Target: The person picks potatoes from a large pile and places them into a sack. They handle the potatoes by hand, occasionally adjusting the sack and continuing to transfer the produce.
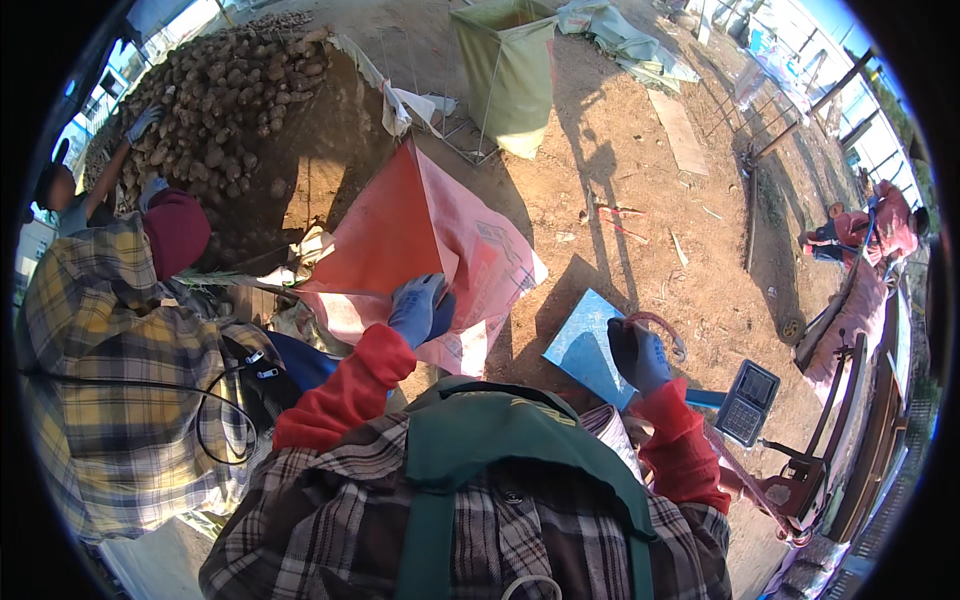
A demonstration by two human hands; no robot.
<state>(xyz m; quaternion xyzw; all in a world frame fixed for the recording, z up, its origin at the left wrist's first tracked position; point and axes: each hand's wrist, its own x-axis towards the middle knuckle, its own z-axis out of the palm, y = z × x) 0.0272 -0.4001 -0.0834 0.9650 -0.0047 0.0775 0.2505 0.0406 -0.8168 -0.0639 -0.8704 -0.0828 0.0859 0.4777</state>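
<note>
My left hand [421, 309], in a blue work glove, grips the near rim of a pink woven sack [491, 262]. The sack's mouth is spread wide and its red inside shows. To the right, my right hand [639, 354], gloved alike, is closed around a reddish rope [660, 322] whose looped end sticks out past the fingers. Below that hand lies the blue metal plate of a platform scale [581, 341], partly shaded. Its display unit with a keypad [746, 403] stands to the right of my red sleeve.
A large heap of potato-like tubers [225, 97] rises at the upper left, where gloved co-workers reach in. One in a plaid jacket [112, 315] is close on my left. Beyond stands a green woven sack on a frame [510, 82]. Another person [885, 217] is far right, near a sack cart [806, 457].
</note>
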